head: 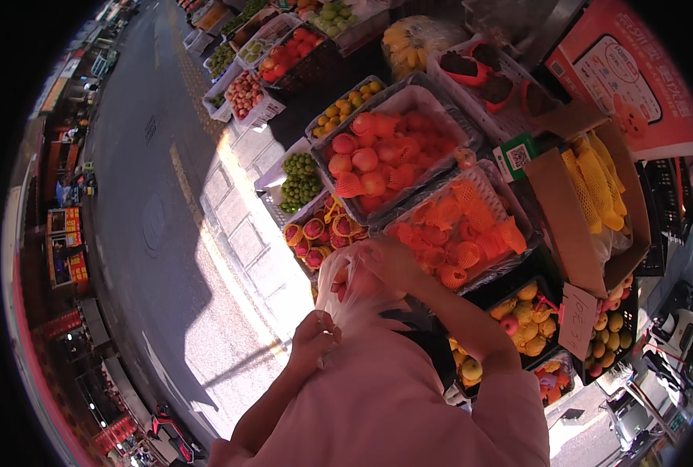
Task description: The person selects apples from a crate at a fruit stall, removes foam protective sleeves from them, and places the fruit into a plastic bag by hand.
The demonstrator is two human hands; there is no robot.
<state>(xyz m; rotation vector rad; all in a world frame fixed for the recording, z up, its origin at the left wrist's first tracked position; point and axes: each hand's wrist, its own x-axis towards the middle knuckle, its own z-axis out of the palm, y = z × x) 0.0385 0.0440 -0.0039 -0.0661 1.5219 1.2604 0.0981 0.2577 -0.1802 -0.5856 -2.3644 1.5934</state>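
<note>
In front of my body hangs a clear plastic bag (346,298) with round reddish fruit (365,281) showing through it. My left hand (314,338) pinches the bag's gathered plastic at the near side. Across from it, my right hand (392,265) grips the bag's far right side beside the fruit; some of its fingers are hidden. Just beyond the bag are dragon fruits (314,229) in yellow foam nets. The right hand is also close to a crate (486,169) of fruit in orange foam nets (440,233).
Farther out sits a lined crate (323,154) of reddish round fruit (375,157), beside green grapes (300,181) and small oranges (346,108). At right, a cardboard box (557,216) holds yellow foam nets (594,181), with a handwritten sign (577,321) below. A road (148,175) runs along the left.
</note>
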